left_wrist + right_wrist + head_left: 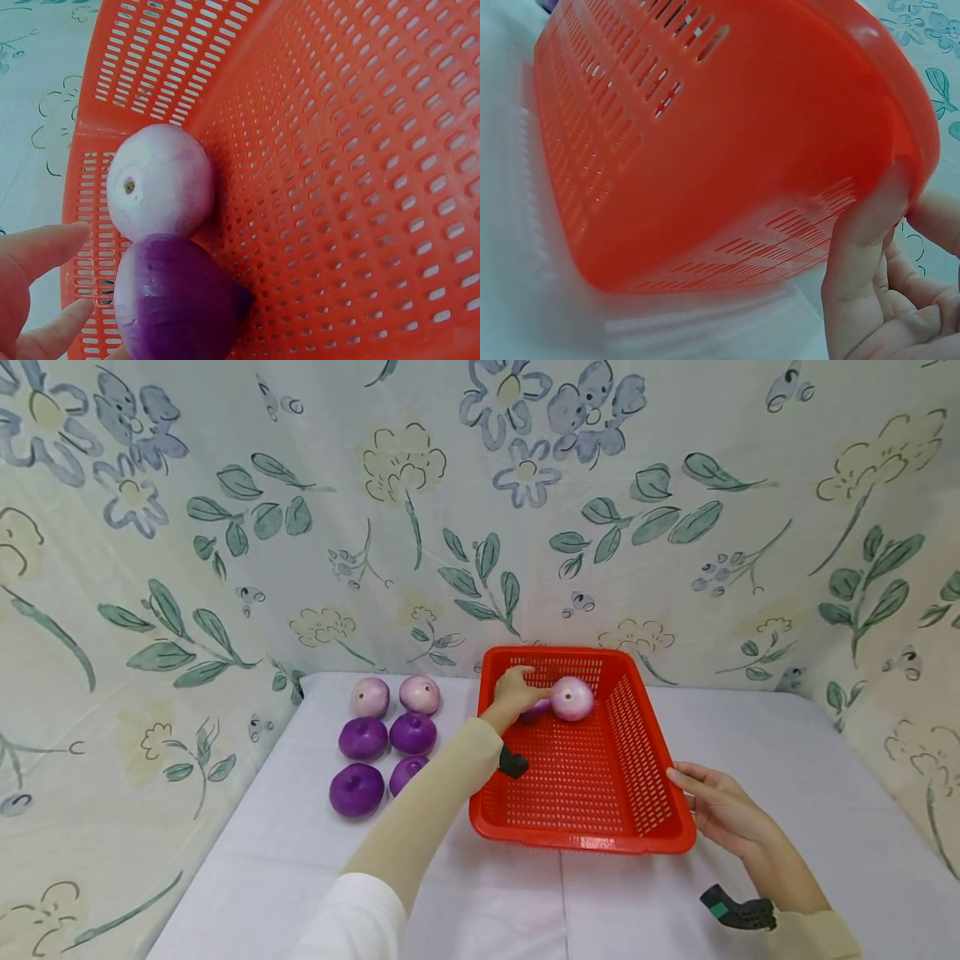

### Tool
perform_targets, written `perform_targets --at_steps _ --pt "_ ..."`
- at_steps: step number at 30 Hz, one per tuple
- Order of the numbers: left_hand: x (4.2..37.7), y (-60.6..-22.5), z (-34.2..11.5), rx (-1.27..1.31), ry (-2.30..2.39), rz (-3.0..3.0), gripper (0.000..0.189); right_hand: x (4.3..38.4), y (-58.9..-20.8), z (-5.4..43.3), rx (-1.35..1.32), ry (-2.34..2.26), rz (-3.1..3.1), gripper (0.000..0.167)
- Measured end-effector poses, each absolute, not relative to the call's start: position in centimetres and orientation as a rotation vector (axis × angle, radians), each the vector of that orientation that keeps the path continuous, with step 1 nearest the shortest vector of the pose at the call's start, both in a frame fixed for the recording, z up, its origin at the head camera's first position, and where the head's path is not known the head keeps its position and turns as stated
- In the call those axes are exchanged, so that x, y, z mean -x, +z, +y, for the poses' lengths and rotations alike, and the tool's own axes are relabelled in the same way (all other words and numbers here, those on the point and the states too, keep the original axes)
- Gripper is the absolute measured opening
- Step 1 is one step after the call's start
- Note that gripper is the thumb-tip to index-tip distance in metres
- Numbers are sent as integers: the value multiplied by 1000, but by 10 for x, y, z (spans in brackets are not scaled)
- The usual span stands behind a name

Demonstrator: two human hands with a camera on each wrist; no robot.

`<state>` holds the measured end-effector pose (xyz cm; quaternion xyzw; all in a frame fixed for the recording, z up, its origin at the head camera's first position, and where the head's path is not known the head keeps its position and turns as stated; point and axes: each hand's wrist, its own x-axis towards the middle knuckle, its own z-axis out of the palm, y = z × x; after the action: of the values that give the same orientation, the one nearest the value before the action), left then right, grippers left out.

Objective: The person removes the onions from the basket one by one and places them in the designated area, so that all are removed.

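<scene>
A red plastic basket (570,842) with slotted walls stands on the table. Two onions lie against each other inside it: a pale pink onion (159,180) and a dark purple onion (184,300), the latter mostly behind my left hand in the head view. Fingers spread, my left hand (516,695) is over the basket's far left part, beside these onions; in the left wrist view a gap shows between the fingertips and the purple one. At the basket's right side, my right hand (723,806) pinches the rim (919,142) between thumb and fingers.
Left of the basket, several onions stand in two columns: pale ones (371,697) at the back, purple ones (357,791) nearer. My left sleeve (427,810) partly covers one. A floral cloth (465,527) hangs behind the white-covered table (247,877).
</scene>
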<state>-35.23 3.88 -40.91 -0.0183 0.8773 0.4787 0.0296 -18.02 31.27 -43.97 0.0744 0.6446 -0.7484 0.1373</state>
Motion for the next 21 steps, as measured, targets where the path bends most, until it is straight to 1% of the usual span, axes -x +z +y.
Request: perform_targets --at_steps 9,12,21 --pt "355 -417 41 89 1329 2670 70 179 -441 313 -195 -2173 1860 11" --pt "354 -416 42 87 1285 2675 70 179 -442 314 -188 -2173 1863 11" --pt "354 -417 41 54 1174 2714 54 179 -442 314 -185 -2170 1867 11"
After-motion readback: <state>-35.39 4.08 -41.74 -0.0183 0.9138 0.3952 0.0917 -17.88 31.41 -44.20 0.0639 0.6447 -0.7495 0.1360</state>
